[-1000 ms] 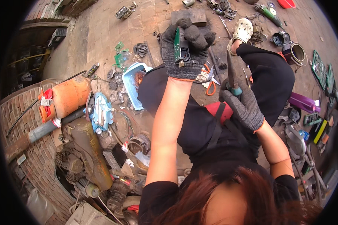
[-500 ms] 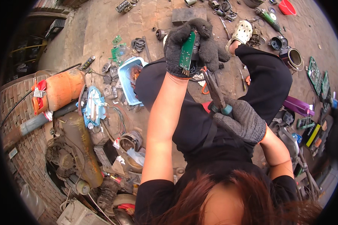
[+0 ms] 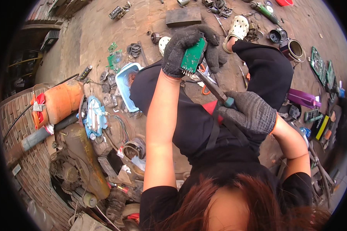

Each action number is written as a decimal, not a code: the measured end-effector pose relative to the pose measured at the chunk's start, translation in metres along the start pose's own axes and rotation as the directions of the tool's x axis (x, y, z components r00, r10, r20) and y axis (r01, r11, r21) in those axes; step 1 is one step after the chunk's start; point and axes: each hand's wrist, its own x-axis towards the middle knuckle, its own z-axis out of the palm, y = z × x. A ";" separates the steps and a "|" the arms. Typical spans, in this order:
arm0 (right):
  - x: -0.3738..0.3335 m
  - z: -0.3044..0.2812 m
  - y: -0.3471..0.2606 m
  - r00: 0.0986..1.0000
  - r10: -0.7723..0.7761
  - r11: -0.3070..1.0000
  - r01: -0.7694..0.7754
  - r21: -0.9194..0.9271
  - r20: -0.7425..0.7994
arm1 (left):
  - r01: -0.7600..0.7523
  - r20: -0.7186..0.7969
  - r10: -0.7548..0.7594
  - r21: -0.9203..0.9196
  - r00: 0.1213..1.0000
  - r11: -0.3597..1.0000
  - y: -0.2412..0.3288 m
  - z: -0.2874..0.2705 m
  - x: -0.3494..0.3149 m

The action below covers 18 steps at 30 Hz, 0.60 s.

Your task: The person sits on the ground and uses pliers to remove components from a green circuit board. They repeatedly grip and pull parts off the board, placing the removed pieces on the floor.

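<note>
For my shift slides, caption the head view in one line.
Gloved left hand holds a green circuit board while the gloved right hand points a teal-handled tool toward it.

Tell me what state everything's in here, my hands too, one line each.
Left hand: gloved, closed around the circuit board
Circuit board: held off the ground, soldered face showing
Right hand: gloved, closed on the teal-handled tool
Teal-handled tool: tip near the board, contact unclear
Blue basin: uncovered, partly hidden by the leg
Green grinder: lying on the ground; on or off, can't tell
</note>
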 end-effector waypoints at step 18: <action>0.006 0.033 0.032 0.907 -0.013 0.424 -0.376 0.824 0.421 | 0.314 0.132 -0.319 0.059 0.939 0.948 0.023 0.037 0.011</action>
